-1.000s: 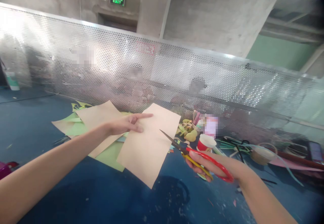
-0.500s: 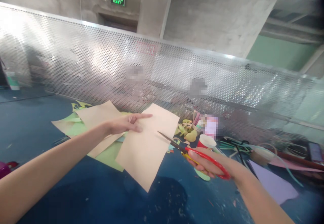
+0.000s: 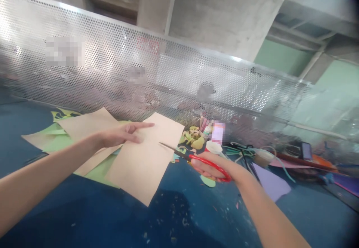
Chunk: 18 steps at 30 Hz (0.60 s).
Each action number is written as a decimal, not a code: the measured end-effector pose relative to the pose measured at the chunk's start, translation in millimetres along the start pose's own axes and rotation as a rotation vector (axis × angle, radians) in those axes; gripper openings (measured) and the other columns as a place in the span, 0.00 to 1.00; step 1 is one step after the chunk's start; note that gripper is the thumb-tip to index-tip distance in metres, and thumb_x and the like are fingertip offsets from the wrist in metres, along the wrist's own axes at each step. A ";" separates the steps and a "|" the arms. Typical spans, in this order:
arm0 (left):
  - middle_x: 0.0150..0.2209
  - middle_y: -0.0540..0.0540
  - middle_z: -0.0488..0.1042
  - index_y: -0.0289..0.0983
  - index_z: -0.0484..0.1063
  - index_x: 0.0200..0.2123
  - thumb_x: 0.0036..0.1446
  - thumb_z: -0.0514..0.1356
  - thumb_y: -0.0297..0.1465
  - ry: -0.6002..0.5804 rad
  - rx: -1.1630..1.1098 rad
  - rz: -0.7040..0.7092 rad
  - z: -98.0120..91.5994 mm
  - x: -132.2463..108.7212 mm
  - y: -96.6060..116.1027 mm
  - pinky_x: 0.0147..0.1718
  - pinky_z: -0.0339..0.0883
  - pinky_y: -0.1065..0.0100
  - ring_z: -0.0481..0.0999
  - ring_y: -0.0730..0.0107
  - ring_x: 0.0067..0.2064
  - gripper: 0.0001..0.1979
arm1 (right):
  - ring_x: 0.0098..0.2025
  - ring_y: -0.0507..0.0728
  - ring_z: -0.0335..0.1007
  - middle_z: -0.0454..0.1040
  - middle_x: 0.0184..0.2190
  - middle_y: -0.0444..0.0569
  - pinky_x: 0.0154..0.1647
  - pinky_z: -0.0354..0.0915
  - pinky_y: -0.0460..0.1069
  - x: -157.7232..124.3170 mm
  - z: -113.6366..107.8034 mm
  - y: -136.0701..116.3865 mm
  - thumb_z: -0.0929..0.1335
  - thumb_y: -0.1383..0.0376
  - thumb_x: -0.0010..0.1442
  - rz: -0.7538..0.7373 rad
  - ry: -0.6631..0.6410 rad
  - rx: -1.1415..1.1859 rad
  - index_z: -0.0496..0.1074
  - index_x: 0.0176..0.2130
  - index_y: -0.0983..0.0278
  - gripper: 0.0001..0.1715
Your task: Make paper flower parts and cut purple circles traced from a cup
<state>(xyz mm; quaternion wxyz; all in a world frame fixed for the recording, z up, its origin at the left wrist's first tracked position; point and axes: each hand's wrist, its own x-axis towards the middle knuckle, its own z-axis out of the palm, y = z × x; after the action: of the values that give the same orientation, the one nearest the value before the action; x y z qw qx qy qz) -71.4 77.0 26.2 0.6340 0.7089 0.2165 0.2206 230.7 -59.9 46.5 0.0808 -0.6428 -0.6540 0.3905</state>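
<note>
My left hand (image 3: 123, 135) holds a tan paper sheet (image 3: 143, 162) up over the blue table (image 3: 174, 218), thumb on top and forefinger stretched along the sheet. My right hand (image 3: 213, 165) grips red-handled scissors (image 3: 196, 159). Their blades are nearly closed and reach over the sheet's right edge. More tan and green sheets (image 3: 81, 128) lie under and behind my left forearm.
A perforated metal screen (image 3: 179, 76) runs along the table's far side. By the screen sit curled paper scraps (image 3: 193, 137), a red-and-white paper cup (image 3: 213, 147), a tape roll (image 3: 262, 158), coloured strips and a purple sheet (image 3: 270, 182). Small scraps dot the blue top.
The scissors have moved left onto the sheet's right edge and their blades have closed. The view has swung right and down, so everything sits further left.
</note>
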 end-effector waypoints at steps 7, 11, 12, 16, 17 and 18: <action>0.48 0.43 0.72 0.45 0.51 0.61 0.51 0.61 0.24 -0.057 -0.027 0.004 -1.6 -2.9 -1.8 0.42 0.66 0.65 0.75 0.62 0.43 0.36 | 0.25 0.53 0.70 0.71 0.25 0.50 0.33 0.70 0.51 -8.7 2.7 1.6 0.56 0.46 0.60 -0.253 -0.124 0.035 0.62 0.26 0.64 0.27; 0.44 0.44 0.75 0.45 0.52 0.61 0.51 0.62 0.23 -0.069 0.000 0.008 0.9 -4.7 -0.5 0.38 0.67 0.69 0.76 0.66 0.40 0.36 | 0.36 0.58 0.74 0.75 0.31 0.55 0.42 0.70 0.55 -12.5 8.6 -6.6 0.56 0.48 0.62 -0.265 -0.139 0.043 0.66 0.31 0.65 0.26; 0.43 0.45 0.75 0.45 0.52 0.61 0.51 0.62 0.23 -0.071 0.002 0.010 1.8 -5.0 -0.2 0.37 0.67 0.70 0.76 0.67 0.39 0.36 | 0.36 0.58 0.74 0.75 0.32 0.56 0.42 0.70 0.55 -12.8 9.9 -9.0 0.56 0.48 0.62 -0.260 -0.138 0.031 0.66 0.31 0.66 0.26; 0.41 0.45 0.76 0.45 0.52 0.61 0.51 0.62 0.23 -0.086 0.002 0.000 4.6 -5.8 0.6 0.35 0.68 0.71 0.76 0.66 0.39 0.36 | 0.37 0.60 0.74 0.76 0.32 0.56 0.43 0.69 0.57 -13.8 13.2 -15.9 0.56 0.48 0.61 -0.268 -0.112 0.015 0.68 0.32 0.65 0.26; 0.40 0.46 0.76 0.45 0.52 0.61 0.51 0.62 0.23 -0.088 0.006 -0.002 4.9 -5.9 0.7 0.33 0.67 0.72 0.76 0.67 0.38 0.36 | 0.36 0.60 0.74 0.76 0.31 0.56 0.43 0.69 0.58 -14.1 13.6 -16.5 0.56 0.48 0.61 -0.271 -0.105 0.010 0.69 0.32 0.65 0.26; 0.37 0.47 0.76 0.45 0.52 0.61 0.51 0.62 0.24 -0.089 0.009 -0.003 4.9 -6.1 0.8 0.32 0.67 0.72 0.76 0.68 0.37 0.37 | 0.36 0.60 0.74 0.76 0.31 0.55 0.43 0.69 0.57 -14.1 14.0 -16.6 0.56 0.48 0.61 -0.277 -0.101 0.008 0.69 0.32 0.65 0.27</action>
<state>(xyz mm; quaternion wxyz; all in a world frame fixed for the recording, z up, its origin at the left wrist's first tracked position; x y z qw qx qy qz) -73.4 69.4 26.3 0.6402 0.7204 0.1902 0.1868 211.5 -76.2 52.8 0.1033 -0.5256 -0.7382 0.4101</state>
